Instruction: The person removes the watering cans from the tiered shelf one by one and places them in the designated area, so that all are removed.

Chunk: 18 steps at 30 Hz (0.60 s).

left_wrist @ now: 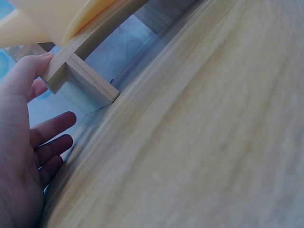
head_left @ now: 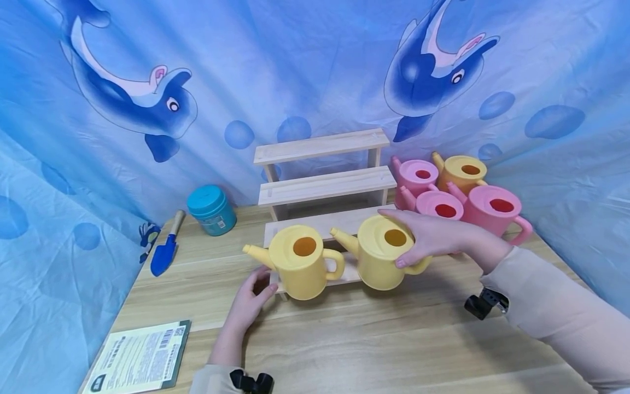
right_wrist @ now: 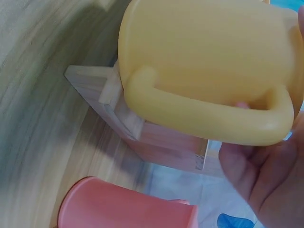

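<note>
My right hand [head_left: 438, 236] grips a yellow watering can [head_left: 376, 265] across its top, fingers over the far side and thumb near the handle. That can is at the right end of the lowest step of a wooden tiered shelf [head_left: 325, 187]. On the same step, to the left, stands a second yellow watering can [head_left: 297, 273], spout pointing left. My left hand [head_left: 250, 301] pinches the left end of this step between thumb and index finger, its other fingers loosely bent below, as the left wrist view shows. The right wrist view shows the gripped can's handle [right_wrist: 204, 116] close up.
Pink watering cans [head_left: 494, 210] and an orange-yellow one [head_left: 460, 172] crowd the shelf's right side. To the left are a turquoise tub [head_left: 211, 210], a blue trowel [head_left: 164, 254] and a printed pad [head_left: 140, 358]. A blue dolphin curtain [head_left: 315, 71] hangs behind.
</note>
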Each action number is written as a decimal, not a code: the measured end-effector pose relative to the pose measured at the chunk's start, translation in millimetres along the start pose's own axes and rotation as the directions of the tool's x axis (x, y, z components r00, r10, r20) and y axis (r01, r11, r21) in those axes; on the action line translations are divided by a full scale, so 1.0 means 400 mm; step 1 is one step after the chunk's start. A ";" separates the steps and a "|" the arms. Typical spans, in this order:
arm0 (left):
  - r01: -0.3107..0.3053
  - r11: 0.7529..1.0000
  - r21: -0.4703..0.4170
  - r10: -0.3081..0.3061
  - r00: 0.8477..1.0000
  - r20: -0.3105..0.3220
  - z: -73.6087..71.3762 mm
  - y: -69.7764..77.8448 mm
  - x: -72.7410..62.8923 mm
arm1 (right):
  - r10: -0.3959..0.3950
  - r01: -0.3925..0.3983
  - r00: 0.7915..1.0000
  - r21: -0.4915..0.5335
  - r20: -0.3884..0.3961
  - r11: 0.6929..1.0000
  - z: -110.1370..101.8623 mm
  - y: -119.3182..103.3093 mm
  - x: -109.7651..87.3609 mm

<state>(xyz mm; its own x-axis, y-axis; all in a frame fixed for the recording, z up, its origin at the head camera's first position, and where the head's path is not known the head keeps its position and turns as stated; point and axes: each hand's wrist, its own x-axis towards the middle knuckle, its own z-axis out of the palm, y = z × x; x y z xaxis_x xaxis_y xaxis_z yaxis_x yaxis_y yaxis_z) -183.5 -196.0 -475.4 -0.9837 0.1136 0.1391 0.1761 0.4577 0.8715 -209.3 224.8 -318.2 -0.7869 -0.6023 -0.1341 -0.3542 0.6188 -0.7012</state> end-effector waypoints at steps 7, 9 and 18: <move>0.008 1.000 0.005 -0.008 1.000 0.003 -0.004 -0.002 -0.001 | 0.026 -0.026 1.000 0.053 0.001 0.998 0.005 0.001 0.000; 0.026 1.000 0.007 -0.026 1.000 0.006 -0.005 0.003 -0.002 | 0.030 -0.030 1.000 0.060 -0.002 0.998 0.005 0.002 -0.001; 0.024 0.999 0.029 -0.024 1.000 0.020 -0.009 0.095 -0.027 | 0.019 -0.017 0.999 0.042 -0.029 0.999 -0.003 0.021 -0.023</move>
<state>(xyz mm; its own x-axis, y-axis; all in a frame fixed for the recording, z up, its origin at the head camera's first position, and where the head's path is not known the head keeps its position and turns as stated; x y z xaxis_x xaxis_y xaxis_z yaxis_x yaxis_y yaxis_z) -166.5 -183.0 -442.2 -0.9869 0.1199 0.1083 0.1535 0.4861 0.8603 -205.6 236.3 -322.1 -0.8075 -0.5761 -0.1270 -0.3190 0.6075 -0.7275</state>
